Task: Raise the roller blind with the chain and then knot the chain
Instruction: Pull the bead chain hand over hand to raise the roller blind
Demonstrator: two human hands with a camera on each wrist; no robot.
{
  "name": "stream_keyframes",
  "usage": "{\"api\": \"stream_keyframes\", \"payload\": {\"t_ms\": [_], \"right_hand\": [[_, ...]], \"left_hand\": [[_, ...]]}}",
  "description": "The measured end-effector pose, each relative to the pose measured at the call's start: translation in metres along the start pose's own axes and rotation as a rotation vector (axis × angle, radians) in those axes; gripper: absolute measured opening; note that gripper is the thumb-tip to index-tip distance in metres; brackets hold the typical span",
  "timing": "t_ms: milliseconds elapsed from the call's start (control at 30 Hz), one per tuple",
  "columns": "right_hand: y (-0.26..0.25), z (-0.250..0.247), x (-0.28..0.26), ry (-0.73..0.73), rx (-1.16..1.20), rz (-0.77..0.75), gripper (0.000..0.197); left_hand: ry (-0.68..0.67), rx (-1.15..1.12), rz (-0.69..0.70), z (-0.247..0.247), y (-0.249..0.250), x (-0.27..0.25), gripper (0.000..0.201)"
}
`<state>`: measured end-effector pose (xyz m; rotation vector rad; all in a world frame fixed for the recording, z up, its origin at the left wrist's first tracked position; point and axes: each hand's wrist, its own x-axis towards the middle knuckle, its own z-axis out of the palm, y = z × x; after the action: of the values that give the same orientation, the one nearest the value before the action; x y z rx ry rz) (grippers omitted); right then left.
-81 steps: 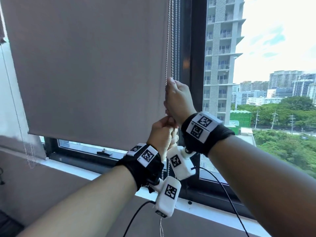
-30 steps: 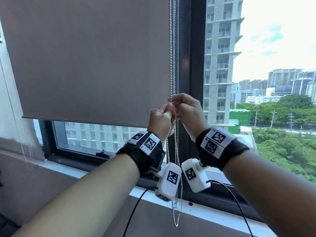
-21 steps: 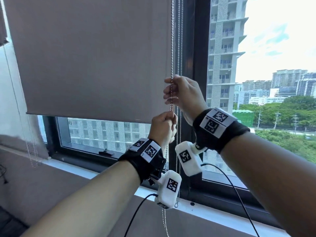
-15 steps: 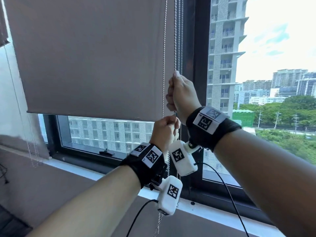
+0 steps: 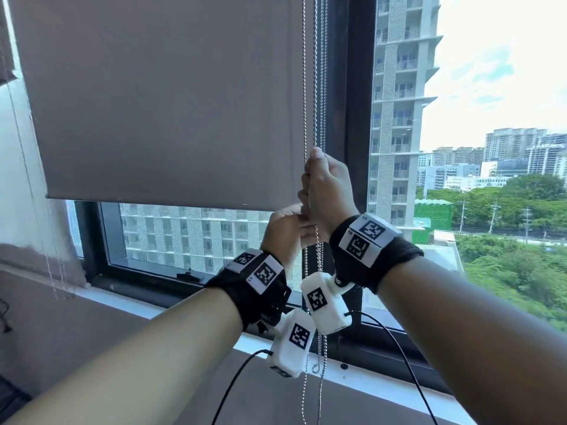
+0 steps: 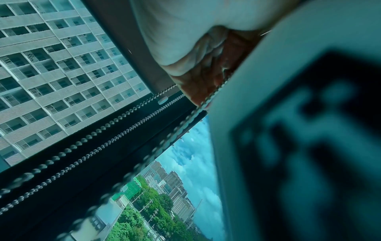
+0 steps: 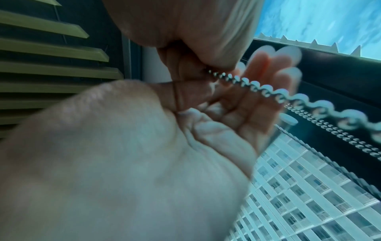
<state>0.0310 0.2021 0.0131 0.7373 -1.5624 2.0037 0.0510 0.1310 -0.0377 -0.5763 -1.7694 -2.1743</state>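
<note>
Gripping chain (image 5: 315,87), hands (image 5: 326,185) unlabelled

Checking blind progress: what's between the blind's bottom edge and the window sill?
Head view: bare window glass lies between the roller blind hem and the sill, showing an apartment block outside; a small dark latch sits on the lower frame.

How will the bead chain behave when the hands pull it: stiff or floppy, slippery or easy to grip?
Probably floppy: below the right hand and left hand, the bead chain hangs slack. The beads likely aid grip, though polished metal may slip.
</note>
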Motion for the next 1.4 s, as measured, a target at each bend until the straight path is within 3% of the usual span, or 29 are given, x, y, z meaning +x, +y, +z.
{"api": "stream_keyframes", "payload": {"t_ms": [133, 267, 467, 567, 800, 933, 1267, 1400], "right_hand": [[0.02, -0.013, -0.006, 0.025, -0.095, -0.055, 0.04], [0.039, -0.029, -0.024, -0.044, -0.071, -0.016, 0.042], [0.078, -0.044, -0.056, -0.019, -0.139, 0.074, 0.038], [0.084, -0.047, -0.064, -0.023, -0.175, 0.05, 0.039], [0.084, -0.045, -0.062, -0.149, -0.18, 0.035, 0.038], [0.076, -0.053, -0.051, -0.161, -0.121, 0.096, 0.032], [0.019, -0.037, 0.002, -0.04, -0.12, -0.101, 0.026], [-0.006, -0.024, 0.012, -0.078, -0.081, -0.085, 0.029]], "left_hand": [[0.016, 0.039, 0.044, -0.002, 0.005, 0.003, 0.027], [0.077, 0.024, 0.056, 0.001, 0.018, 0.014, 0.034], [-0.015, 0.029, 0.03, 0.017, 0.035, 0.024, 0.039], [-0.009, -0.023, 0.014, 0.025, 0.035, 0.028, 0.039], [0.069, 0.083, 0.101, 0.03, 0.025, 0.032, 0.04], [0.074, 0.077, 0.098, 0.025, 0.024, 0.035, 0.041], [0.077, 0.073, 0.058, 0.022, 0.018, 0.023, 0.039], [0.054, 0.115, 0.057, 0.018, 0.009, 0.015, 0.043]]}}
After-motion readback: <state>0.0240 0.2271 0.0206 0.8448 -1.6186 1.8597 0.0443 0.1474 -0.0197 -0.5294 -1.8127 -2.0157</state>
